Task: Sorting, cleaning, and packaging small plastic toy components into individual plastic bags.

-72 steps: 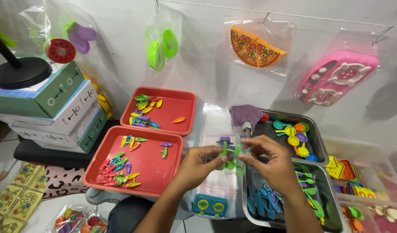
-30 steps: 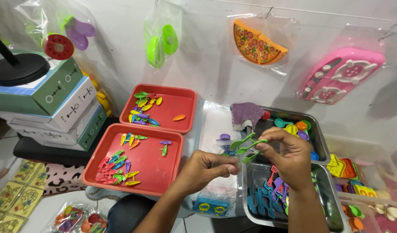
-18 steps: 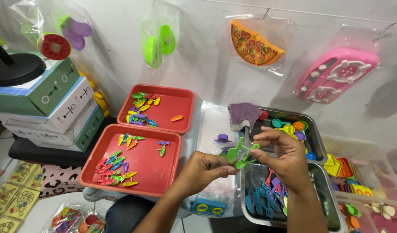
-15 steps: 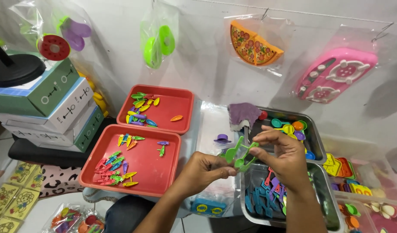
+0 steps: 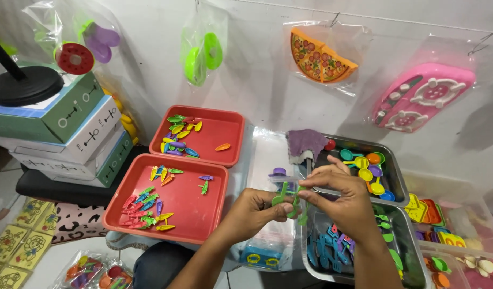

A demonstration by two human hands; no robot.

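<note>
I see a crowded bench against a white wall hung with bagged plastic toys: a pizza slice set, a pink stove top. Two red trays sit toward its left edge, steel trays toward the right. My left hand and right hand meet over the bench's near edge, both pinched on small green toy utensils, fingertips nearly touching. I cannot make out how many utensils there are; fingers cover them. The lower steel tray is cut off.
</note>
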